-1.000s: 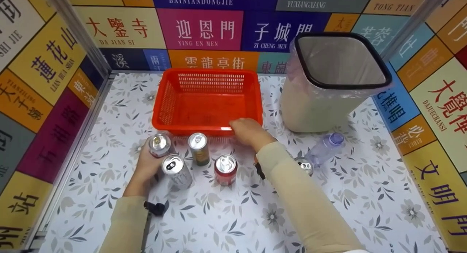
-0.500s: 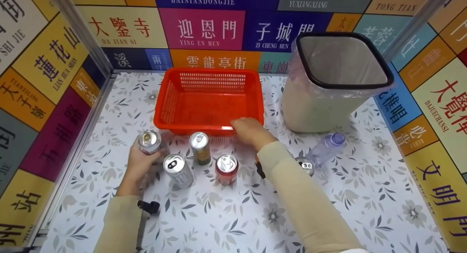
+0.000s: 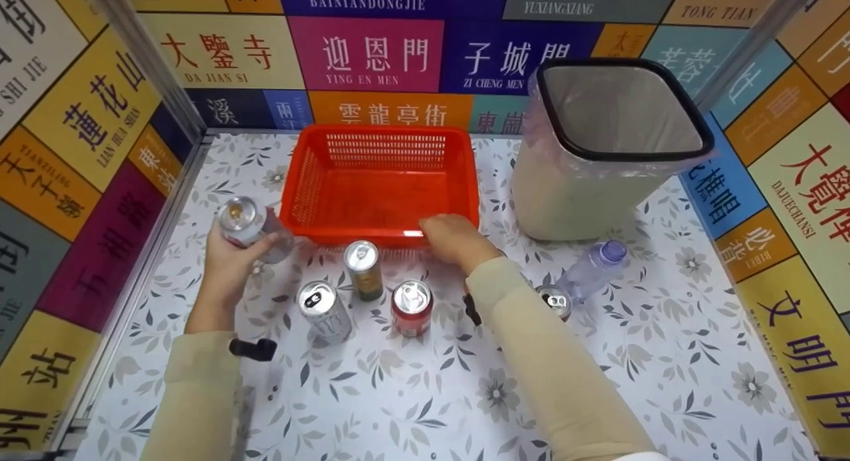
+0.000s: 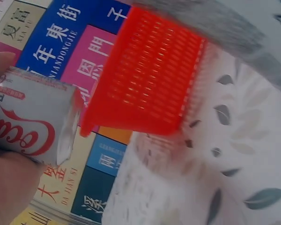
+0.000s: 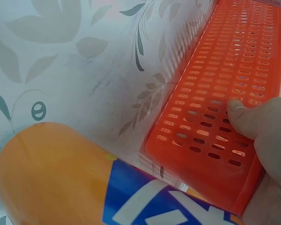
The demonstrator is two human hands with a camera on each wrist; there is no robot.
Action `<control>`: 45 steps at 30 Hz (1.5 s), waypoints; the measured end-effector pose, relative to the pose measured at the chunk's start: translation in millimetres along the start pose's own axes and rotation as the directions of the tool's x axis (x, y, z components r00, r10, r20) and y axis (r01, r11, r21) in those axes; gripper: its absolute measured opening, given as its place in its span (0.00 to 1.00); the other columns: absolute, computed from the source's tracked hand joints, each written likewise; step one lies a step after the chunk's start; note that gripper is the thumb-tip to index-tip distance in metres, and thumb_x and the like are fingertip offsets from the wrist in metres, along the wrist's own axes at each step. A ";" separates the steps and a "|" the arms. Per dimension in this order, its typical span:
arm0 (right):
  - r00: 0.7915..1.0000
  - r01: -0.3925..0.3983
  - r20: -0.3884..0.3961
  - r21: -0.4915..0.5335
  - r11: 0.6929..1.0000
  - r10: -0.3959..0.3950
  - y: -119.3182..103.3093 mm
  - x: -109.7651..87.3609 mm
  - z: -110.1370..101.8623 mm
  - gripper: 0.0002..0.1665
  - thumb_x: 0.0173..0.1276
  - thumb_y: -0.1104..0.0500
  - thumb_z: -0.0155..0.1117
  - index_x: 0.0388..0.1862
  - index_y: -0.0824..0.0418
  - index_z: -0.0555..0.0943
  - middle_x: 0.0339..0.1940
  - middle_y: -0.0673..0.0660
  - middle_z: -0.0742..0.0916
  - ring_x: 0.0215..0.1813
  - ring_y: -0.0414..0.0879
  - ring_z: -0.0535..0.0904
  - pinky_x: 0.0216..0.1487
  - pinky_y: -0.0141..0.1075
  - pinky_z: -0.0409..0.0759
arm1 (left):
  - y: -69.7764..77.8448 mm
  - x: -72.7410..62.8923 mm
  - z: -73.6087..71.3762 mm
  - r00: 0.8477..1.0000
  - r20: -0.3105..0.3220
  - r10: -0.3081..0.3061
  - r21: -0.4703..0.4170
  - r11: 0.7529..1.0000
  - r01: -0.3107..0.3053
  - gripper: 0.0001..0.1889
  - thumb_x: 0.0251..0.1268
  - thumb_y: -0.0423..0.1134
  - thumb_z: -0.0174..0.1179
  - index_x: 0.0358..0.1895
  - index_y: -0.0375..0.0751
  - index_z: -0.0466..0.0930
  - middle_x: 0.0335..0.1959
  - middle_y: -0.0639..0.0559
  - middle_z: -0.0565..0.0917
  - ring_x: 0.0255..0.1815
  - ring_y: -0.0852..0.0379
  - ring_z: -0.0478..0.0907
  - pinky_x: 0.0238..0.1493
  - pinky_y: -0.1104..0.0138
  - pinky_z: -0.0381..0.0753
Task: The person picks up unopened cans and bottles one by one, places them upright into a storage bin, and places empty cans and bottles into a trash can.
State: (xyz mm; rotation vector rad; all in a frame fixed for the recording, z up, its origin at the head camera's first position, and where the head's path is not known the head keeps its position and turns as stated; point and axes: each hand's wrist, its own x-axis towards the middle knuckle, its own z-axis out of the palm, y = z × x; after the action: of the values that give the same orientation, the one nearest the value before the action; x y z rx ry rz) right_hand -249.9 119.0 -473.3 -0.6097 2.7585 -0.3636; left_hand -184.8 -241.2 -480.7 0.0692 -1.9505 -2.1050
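My left hand (image 3: 222,268) grips a silver Coca-Cola can (image 4: 33,119), raised at the left of the red basket (image 3: 378,236). In the left wrist view the can's printed side faces the camera and its end points toward the basket. My right hand (image 3: 458,240) grips the basket's front rim near its right corner. In the right wrist view the thumb (image 5: 243,117) lies against the basket's slotted wall. Nothing lies inside the basket.
A silver can (image 3: 327,318), a slim gold-green can (image 3: 365,275) and a red can (image 3: 412,311) stand before the basket. An orange-and-blue cylinder (image 5: 61,173) is mostly under my right arm. Rightward are another can (image 3: 556,303), a purple bottle (image 3: 591,275) and a lined bin (image 3: 578,188).
My left hand has carried the silver Coca-Cola can leftward and up, away from the other cans, and the can has tilted. My right hand stays on the basket rim.
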 end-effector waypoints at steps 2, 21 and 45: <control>1.000 0.002 0.002 0.003 1.000 -0.002 0.2 -0.3 0.6 0.14 0.79 0.62 0.57 0.57 0.63 0.83 0.57 0.62 0.88 0.61 0.60 0.82 0.72 0.51 0.76 | 6.5 6.3 3.2 1.000 0.010 0.013 -0.044 0.999 -0.012 0.33 0.58 0.16 0.68 0.66 0.40 0.73 0.53 0.53 0.87 0.60 0.52 0.81 0.71 0.63 0.74; 0.999 0.033 0.026 -0.082 0.996 -0.031 1.7 3.7 -0.9 0.12 0.74 0.62 0.65 0.54 0.62 0.83 0.54 0.63 0.88 0.58 0.60 0.83 0.69 0.50 0.78 | 44.2 88.4 56.4 0.996 0.085 -0.036 0.194 0.981 0.018 0.42 0.60 0.34 0.79 0.76 0.40 0.67 0.67 0.44 0.77 0.69 0.50 0.74 0.77 0.55 0.69; 1.000 0.004 0.024 -0.016 1.000 -0.003 2.3 2.6 -0.3 0.14 0.74 0.61 0.65 0.55 0.63 0.84 0.54 0.62 0.88 0.59 0.60 0.82 0.68 0.51 0.78 | 17.3 144.9 79.8 0.971 0.163 -0.173 0.534 0.843 0.061 0.48 0.58 0.40 0.82 0.79 0.42 0.64 0.74 0.42 0.75 0.75 0.47 0.71 0.79 0.52 0.69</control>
State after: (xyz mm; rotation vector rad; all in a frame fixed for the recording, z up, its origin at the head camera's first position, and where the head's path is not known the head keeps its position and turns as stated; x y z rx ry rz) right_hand -253.1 119.9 -474.3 -0.6190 2.7407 -0.3332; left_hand -338.8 -197.7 -435.0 0.0820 -2.6665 -1.6257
